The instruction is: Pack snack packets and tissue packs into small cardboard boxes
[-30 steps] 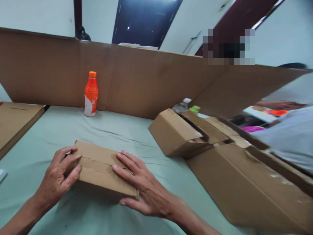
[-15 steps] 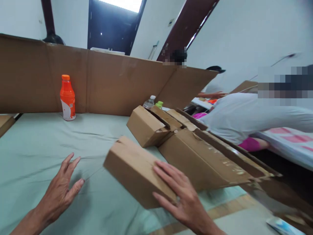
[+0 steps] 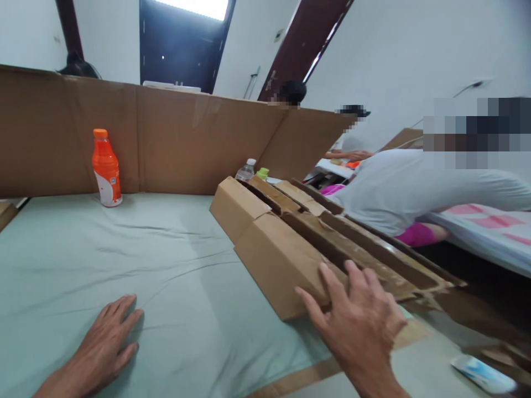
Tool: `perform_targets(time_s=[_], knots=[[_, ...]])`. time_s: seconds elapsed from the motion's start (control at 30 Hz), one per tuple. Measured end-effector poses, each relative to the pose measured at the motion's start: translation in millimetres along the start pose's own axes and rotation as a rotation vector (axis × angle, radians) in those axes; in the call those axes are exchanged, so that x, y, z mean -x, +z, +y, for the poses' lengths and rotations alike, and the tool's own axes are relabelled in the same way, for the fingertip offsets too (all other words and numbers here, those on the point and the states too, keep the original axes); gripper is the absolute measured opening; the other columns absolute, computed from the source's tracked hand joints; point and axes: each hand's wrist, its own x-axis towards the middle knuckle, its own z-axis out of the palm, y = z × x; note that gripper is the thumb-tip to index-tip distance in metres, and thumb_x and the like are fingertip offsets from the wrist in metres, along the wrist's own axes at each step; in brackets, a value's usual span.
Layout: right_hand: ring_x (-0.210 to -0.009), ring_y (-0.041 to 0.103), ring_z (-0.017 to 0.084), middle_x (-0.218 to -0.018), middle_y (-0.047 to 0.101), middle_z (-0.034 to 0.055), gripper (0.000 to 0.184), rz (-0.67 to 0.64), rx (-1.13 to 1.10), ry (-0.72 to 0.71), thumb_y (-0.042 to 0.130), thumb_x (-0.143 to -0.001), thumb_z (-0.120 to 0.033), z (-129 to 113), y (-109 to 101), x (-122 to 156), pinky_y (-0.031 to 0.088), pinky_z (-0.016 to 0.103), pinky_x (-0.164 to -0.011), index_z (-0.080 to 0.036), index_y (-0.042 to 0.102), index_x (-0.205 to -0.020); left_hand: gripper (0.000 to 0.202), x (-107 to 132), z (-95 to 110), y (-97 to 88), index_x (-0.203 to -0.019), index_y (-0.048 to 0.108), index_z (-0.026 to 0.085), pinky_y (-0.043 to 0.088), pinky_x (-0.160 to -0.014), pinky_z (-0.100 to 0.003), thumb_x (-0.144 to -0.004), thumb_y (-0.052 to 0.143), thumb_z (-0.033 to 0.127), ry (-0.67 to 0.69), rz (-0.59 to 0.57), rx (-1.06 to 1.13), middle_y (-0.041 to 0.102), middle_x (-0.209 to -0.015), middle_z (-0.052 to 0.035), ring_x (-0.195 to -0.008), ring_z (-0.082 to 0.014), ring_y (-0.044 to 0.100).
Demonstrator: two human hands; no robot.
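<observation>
A plain brown cardboard box (image 3: 286,260) lies on the pale green cloth (image 3: 178,309), pressed up against a row of other cardboard pieces on its right. My right hand (image 3: 359,315) is at the near end of this box, fingers spread over its top corner and thumb along the side, with no grip closed around it. Beyond it stands a second, smaller cardboard box (image 3: 238,204), end to end with the first. At the lower left my left hand (image 3: 103,342) rests low over the cloth, fingers stretched out and nothing in them.
An orange bottle (image 3: 107,171) stands before a tall cardboard screen (image 3: 199,143). A clear bottle (image 3: 246,169) and a green cap (image 3: 263,173) show behind the boxes. A person in a white shirt (image 3: 381,188) leans at the right. A white and blue packet (image 3: 483,375) lies lower right.
The box in my right hand moved right and was set against the cardboard row; my fingers have loosened on it. My left hand has come down and flattened toward the cloth.
</observation>
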Motion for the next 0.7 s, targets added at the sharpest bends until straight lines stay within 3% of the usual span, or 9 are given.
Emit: perform_targets(time_s=[0.1,0.17,0.27,0.37,0.5,0.6,0.7], knots=[[-0.146,0.043,0.047,-0.156,0.048,0.0268,0.037,0.092,-0.126,-0.078,0.066,-0.098,-0.029,-43.1,-17.0,8.7,0.041,0.066,-0.109,-0.015,0.061,-0.131,0.055,-8.8,14.5,-31.9,-0.138,0.063,0.024,0.05,-0.113,-0.058,-0.083,0.065,0.016,-0.069,-0.157,0.04,0.054,-0.158,-0.0166,-0.142,-0.0378,0.055],[-0.149,0.041,0.043,-0.16,0.045,0.0226,0.028,0.047,-0.326,-0.159,0.064,-0.097,-0.023,-81.7,-23.0,20.8,0.041,0.062,-0.111,-0.019,0.062,-0.125,0.053,-19.9,23.8,-52.0,-0.139,0.062,0.021,0.049,-0.115,-0.054,-0.086,0.064,0.016,-0.098,-0.224,0.059,0.052,-0.158,-0.019,-0.143,-0.0361,0.054],[-0.146,0.046,0.035,-0.158,0.049,0.018,0.032,-0.181,-0.609,-0.258,0.057,-0.098,-0.023,-142.7,-18.7,43.5,0.046,0.052,-0.108,-0.021,0.062,-0.13,0.055,-38.6,31.0,-65.8,-0.145,0.057,0.019,0.045,-0.119,-0.052,-0.09,0.064,0.019,-0.132,-0.233,0.048,0.043,-0.164,-0.0208,-0.149,-0.0354,0.047],[-0.143,0.05,0.032,-0.156,0.054,0.0163,0.049,-0.41,-0.706,-0.387,0.056,-0.096,-0.028,-187.6,-6.2,65.0,0.045,0.05,-0.108,-0.02,0.058,-0.145,0.058,-50.7,31.3,-60.5,-0.152,0.05,0.019,0.039,-0.123,-0.054,-0.095,0.063,0.024,-0.175,-0.222,0.034,0.033,-0.169,-0.0216,-0.155,-0.0361,0.036],[-0.147,0.045,0.033,-0.161,0.05,0.0133,0.062,-0.487,-0.73,-0.552,0.058,-0.093,-0.028,-201.5,-0.7,83.8,0.037,0.054,-0.116,-0.022,0.051,-0.155,0.06,-42.9,39.5,-43.3,-0.155,0.048,0.016,0.031,-0.125,-0.063,-0.1,0.061,0.034,-0.186,-0.241,0.049,0.033,-0.168,-0.0249,-0.157,-0.0412,0.03],[-0.151,0.039,0.033,-0.165,0.044,0.0128,0.072,-0.423,-0.755,-0.642,0.058,-0.092,-0.032,-190.1,-10.5,91.4,0.034,0.052,-0.118,-0.019,0.042,-0.161,0.072,-18.7,58.1,-33.9,-0.159,0.045,0.019,0.023,-0.126,-0.068,-0.096,0.069,0.044,-0.118,-0.277,0.092,0.031,-0.169,-0.0234,-0.158,-0.0421,0.027],[-0.151,0.038,0.031,-0.163,0.047,0.0115,0.073,-0.311,-0.762,-0.742,0.057,-0.093,-0.038,-179.8,-23.9,96.2,0.032,0.048,-0.119,-0.016,0.043,-0.161,0.081,8.0,75.9,-30.2,-0.162,0.038,0.02,0.02,-0.129,-0.065,-0.095,0.067,0.054,-0.012,-0.285,0.159,0.031,-0.169,-0.0199,-0.16,-0.0391,0.024]])
